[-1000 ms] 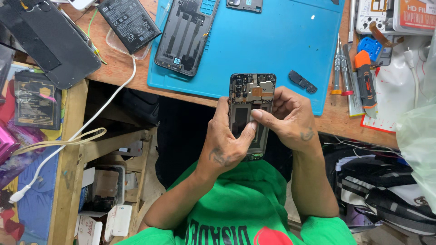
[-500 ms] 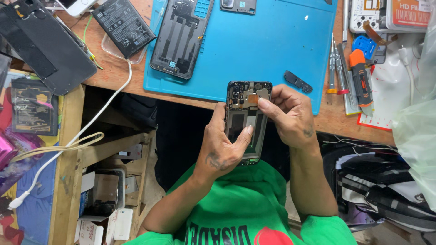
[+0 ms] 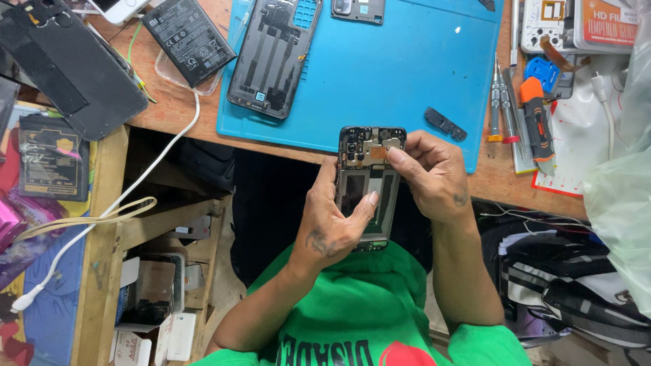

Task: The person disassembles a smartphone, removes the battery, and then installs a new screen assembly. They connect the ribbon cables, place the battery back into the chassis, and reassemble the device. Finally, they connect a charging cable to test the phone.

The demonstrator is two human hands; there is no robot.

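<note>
1. I see the opened phone body (image 3: 369, 186) held upright in the air just off the table's near edge, its circuit end up and its empty battery bay facing the camera.
2. My left hand (image 3: 332, 227) cradles it from the left, fingers wrapped behind the frame, thumb lying across the lower bay.
3. My right hand (image 3: 434, 176) grips the right side; its thumb and forefinger are pressed together on a small metal plate (image 3: 388, 144) at the upper right of the board.
4. On the table (image 3: 176, 108), the blue mat (image 3: 400, 74) carries a black back cover (image 3: 271, 54) at its left edge and a small black strip (image 3: 445, 124) near its front edge.
5. A battery (image 3: 188, 39) lies left of the mat; screwdrivers (image 3: 500, 102) and an orange-handled tool (image 3: 537, 122) lie beyond its right edge.
</note>
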